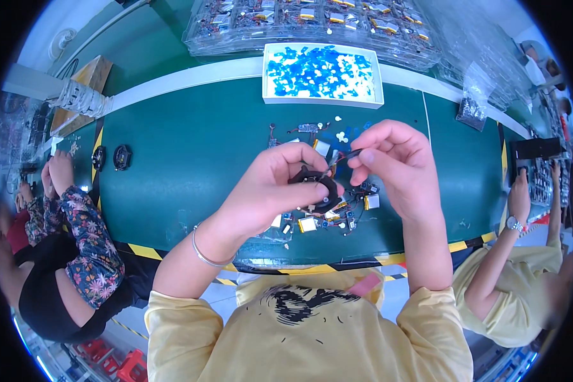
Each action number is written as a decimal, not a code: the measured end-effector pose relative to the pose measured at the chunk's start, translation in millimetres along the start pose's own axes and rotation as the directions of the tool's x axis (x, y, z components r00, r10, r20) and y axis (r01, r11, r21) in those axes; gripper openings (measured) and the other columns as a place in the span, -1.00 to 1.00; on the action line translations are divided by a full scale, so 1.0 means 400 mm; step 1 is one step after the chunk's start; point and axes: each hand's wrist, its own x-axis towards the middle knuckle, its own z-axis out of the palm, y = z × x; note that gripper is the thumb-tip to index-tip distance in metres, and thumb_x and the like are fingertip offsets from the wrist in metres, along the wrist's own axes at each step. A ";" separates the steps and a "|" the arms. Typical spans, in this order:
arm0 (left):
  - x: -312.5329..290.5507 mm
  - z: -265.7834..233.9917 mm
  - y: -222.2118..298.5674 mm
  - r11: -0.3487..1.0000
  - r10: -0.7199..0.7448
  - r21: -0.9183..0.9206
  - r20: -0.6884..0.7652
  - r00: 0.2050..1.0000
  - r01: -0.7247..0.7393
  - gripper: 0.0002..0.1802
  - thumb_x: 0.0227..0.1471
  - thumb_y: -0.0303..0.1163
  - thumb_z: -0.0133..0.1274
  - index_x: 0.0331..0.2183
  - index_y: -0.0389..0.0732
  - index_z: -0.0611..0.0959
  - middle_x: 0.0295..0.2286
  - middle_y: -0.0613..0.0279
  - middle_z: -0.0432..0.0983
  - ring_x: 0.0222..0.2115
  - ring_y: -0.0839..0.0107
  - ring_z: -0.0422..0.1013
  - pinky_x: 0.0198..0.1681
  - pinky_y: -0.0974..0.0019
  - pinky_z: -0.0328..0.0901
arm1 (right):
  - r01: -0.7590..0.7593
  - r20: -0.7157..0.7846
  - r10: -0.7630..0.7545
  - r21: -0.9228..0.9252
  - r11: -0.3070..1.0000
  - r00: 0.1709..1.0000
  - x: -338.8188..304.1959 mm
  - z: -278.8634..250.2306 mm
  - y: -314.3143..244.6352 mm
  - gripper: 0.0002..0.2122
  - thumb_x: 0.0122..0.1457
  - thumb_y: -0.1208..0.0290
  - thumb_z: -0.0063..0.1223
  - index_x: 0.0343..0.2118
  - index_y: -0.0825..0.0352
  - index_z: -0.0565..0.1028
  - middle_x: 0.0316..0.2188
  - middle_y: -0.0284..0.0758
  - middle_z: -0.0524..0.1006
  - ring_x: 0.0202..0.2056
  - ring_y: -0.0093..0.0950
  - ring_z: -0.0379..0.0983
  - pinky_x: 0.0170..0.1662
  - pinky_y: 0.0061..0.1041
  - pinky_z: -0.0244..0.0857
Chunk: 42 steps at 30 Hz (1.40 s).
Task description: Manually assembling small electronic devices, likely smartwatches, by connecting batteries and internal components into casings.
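Observation:
My left hand [277,181] grips a round black plastic housing [321,196] over the middle of the bench, thumb across its face. Thin wires run from the housing toward my right hand [391,156]. Its thumb and forefinger pinch a small dark part [352,153] at the wires' end; its exact kind is too small to tell. Beneath and around my hands lie several silver battery cells with yellow tape, such as one battery [371,202], and small circuit boards with wires. One narrow circuit board [307,128] lies just beyond my left hand.
A white box [323,100] of blue and white small pieces stands at the back. Behind it are clear trays [235,44] of wired batteries. Two black round housings [122,157] sit at left. A bag [471,111] lies at back right. Co-workers sit on both sides.

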 end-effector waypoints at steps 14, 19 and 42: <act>0.007 0.000 -0.016 0.971 0.223 0.121 -0.153 0.963 -0.206 -0.83 -0.03 -0.55 0.10 -0.30 -0.33 0.62 -0.40 0.24 0.56 -0.40 0.61 0.43 -0.31 0.53 0.34 | -0.181 -0.012 0.183 0.079 0.980 0.983 0.008 0.051 0.022 -0.87 0.06 0.61 0.02 -0.36 0.32 0.33 -0.58 -0.35 0.49 -0.58 -0.63 0.44 -0.57 -0.73 0.31; 0.013 -0.011 -0.025 0.982 0.176 -0.031 -0.180 0.968 -0.185 -0.83 -0.03 -0.55 0.09 -0.30 -0.33 0.61 -0.36 0.21 0.55 -0.40 0.54 0.46 -0.29 0.48 0.36 | 0.273 0.072 -0.266 -0.382 0.883 0.961 -0.003 0.047 0.061 -0.86 -0.02 0.66 0.08 -0.38 0.35 0.42 -0.52 -0.32 0.50 -0.54 -0.60 0.43 -0.54 -0.65 0.28; 0.018 -0.032 -0.014 0.995 0.025 -0.092 -0.248 0.968 -0.050 -0.91 -0.02 -0.48 0.09 -0.39 -0.26 0.57 -0.46 0.19 0.53 -0.46 0.42 0.49 -0.40 0.36 0.43 | 0.219 0.162 -0.195 -0.920 0.323 0.967 0.000 0.030 0.026 -0.88 -0.09 0.52 0.15 -0.42 0.33 0.56 -0.46 -0.24 0.56 -0.42 -0.32 0.51 -0.34 -0.44 0.36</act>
